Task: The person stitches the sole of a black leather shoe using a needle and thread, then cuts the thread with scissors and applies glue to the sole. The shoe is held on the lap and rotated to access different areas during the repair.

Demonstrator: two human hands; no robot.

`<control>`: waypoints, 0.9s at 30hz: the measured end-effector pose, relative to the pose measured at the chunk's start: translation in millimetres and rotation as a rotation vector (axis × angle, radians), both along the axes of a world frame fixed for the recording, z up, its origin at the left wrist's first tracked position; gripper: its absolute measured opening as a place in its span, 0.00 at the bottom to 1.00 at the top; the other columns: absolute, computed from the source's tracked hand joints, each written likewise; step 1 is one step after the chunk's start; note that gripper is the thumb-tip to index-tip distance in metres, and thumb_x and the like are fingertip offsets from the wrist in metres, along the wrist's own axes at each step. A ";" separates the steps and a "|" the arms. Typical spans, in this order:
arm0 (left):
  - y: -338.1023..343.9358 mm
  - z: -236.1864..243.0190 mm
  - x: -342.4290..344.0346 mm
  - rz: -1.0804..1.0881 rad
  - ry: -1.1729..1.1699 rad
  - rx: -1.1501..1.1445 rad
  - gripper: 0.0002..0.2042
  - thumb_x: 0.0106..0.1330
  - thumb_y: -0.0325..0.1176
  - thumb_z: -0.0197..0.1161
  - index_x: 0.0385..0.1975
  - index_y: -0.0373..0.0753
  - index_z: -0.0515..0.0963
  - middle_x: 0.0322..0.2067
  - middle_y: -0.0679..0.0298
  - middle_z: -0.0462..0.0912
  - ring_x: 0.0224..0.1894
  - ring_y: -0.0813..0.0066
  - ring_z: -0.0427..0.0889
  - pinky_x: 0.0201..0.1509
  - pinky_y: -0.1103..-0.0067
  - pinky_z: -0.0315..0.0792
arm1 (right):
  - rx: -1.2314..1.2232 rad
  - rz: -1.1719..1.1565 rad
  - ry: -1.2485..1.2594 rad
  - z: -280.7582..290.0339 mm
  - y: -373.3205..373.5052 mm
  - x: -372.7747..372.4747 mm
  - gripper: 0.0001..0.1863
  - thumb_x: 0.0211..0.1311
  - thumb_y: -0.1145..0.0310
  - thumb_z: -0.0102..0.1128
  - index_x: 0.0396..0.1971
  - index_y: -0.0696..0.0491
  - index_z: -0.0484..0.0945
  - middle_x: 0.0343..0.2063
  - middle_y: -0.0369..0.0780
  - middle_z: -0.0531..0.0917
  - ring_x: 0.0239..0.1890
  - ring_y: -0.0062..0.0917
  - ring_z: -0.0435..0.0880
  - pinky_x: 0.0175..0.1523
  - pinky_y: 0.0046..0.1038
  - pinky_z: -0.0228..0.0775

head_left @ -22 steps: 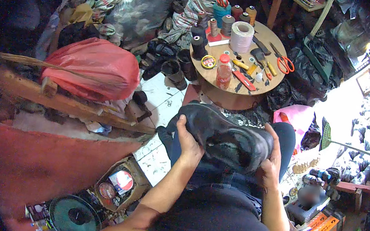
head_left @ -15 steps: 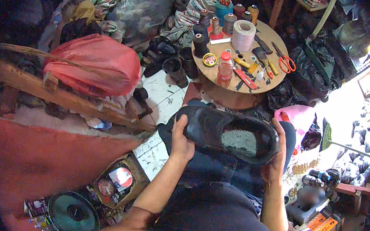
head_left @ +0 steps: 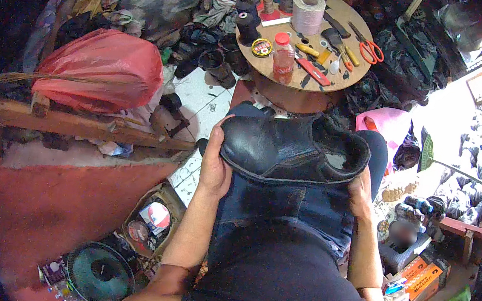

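A black leather shoe (head_left: 265, 149) is held level above my lap, toe to the left and heel to the right. Its side faces me, and part of the grey insole shows through the opening. Around the toe end, my left hand (head_left: 215, 165) is closed with the thumb along the edge. My right hand (head_left: 360, 192) grips the heel end from below; most of its fingers are hidden behind the shoe. My jeans (head_left: 289, 201) lie just under it.
Ahead stands a round wooden table (head_left: 345, 82) with a thread cone (head_left: 307, 14), red-handled scissors (head_left: 371, 51), a red-capped bottle (head_left: 283, 56) and knives. A red plastic bag (head_left: 103, 70) sits at left above a wooden beam (head_left: 81, 125). A fan (head_left: 99, 274) is at lower left, orange boxes (head_left: 422, 280) at lower right.
Both hands have tilted the shoe, so its side now faces me and less of the insole shows. The view has shifted, with the table higher in the picture.
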State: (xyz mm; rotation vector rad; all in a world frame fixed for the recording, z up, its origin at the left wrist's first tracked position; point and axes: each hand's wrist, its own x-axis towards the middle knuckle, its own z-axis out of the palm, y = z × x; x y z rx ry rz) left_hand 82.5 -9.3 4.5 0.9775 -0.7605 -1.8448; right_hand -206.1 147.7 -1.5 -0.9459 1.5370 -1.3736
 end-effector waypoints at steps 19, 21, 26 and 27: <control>-11.4 17.5 -24.3 0.111 0.065 0.080 0.23 0.82 0.51 0.51 0.54 0.37 0.81 0.50 0.60 0.88 0.53 0.65 0.86 0.64 0.67 0.74 | 0.065 0.051 -0.071 7.9 -2.9 -8.4 0.44 0.58 0.47 0.79 0.67 0.58 0.71 0.58 0.40 0.82 0.61 0.28 0.77 0.71 0.34 0.63; -10.3 16.4 -22.7 0.100 0.070 0.086 0.23 0.82 0.51 0.50 0.55 0.37 0.81 0.51 0.60 0.87 0.54 0.65 0.85 0.65 0.67 0.74 | 0.078 0.048 -0.084 7.1 -2.1 -6.6 0.44 0.56 0.49 0.80 0.67 0.58 0.71 0.58 0.40 0.82 0.62 0.28 0.77 0.71 0.34 0.63; -13.1 11.3 -17.3 0.024 0.138 0.052 0.26 0.83 0.51 0.48 0.63 0.35 0.76 0.58 0.59 0.84 0.61 0.66 0.80 0.70 0.68 0.69 | 0.061 0.029 0.027 7.5 -4.3 -5.7 0.48 0.49 0.53 0.85 0.67 0.58 0.71 0.58 0.39 0.83 0.62 0.28 0.77 0.71 0.33 0.63; -14.3 10.4 -16.6 -0.022 0.167 0.013 0.25 0.83 0.50 0.47 0.64 0.36 0.75 0.60 0.58 0.83 0.64 0.65 0.79 0.72 0.67 0.67 | 0.093 0.025 0.019 8.5 -5.0 -6.9 0.54 0.42 0.55 0.89 0.69 0.58 0.70 0.60 0.40 0.81 0.64 0.29 0.77 0.72 0.33 0.63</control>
